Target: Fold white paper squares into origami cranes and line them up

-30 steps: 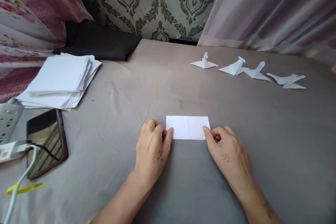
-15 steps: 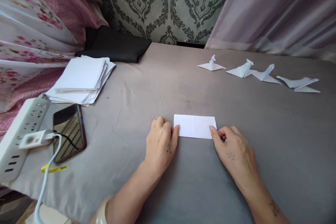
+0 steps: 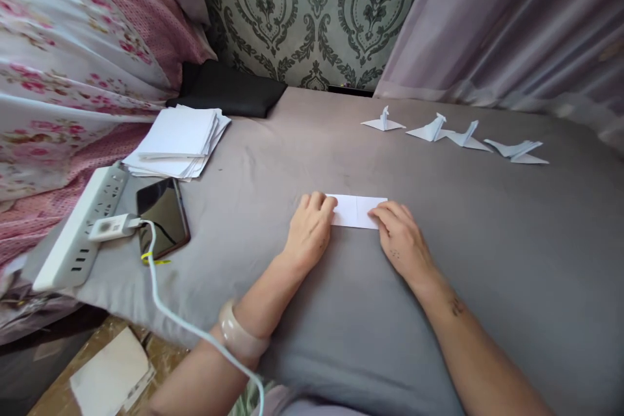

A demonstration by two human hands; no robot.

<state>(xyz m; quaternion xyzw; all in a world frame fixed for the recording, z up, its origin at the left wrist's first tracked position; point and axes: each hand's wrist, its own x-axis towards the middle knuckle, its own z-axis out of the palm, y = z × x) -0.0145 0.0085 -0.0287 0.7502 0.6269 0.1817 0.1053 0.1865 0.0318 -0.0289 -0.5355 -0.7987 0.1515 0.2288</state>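
Observation:
A white sheet of paper (image 3: 355,210), folded into a narrow rectangle with a crease down its middle, lies flat on the grey bed cover (image 3: 487,260). My left hand (image 3: 311,229) rests at its left end, fingers curled and fingertips pressing on the paper's edge. At the right end my right hand (image 3: 400,237) lies with its fingers curled, covering the paper's lower right corner. Both hands press the sheet down against the cover.
Several folded paper birds (image 3: 433,130) stand in a row at the back right. A stack of white sheets (image 3: 178,140) lies at the left, with a phone (image 3: 162,216), a power strip (image 3: 80,227) and a white cable (image 3: 195,331) near it. A black cushion (image 3: 229,88) sits behind.
The view has pulled back and turned left, so more of the bed's edge and the floor shows. My hands have closed in over the ends of the paper, the right one now covering its corner.

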